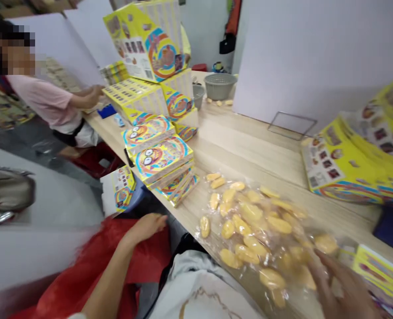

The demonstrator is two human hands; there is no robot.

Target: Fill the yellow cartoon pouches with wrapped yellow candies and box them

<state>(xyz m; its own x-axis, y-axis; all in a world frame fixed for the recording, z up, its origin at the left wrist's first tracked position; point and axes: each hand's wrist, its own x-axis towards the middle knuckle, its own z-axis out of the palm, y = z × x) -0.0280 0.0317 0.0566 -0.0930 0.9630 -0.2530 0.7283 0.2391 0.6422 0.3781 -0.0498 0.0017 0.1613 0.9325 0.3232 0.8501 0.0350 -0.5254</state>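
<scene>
My left hand (148, 227) hangs below the table's edge, over a red cloth or bag (83, 270), fingers loosely curled, nothing visible in it. Blurred by motion, my right hand (344, 288) lies at the lower right with fingers stretched over a clear plastic bag (266, 230) of small yellow pieces (249, 212). The bag lies spread on the wooden table (243, 146) just in front of me.
Stacks of yellow toy boxes (159, 159) stand at the table's left edge, a taller pile (149, 44) behind them. More yellow boxes (356, 159) lie at the right. A grey basket (220, 85) sits far back. A person in pink (50, 106) works at the far left.
</scene>
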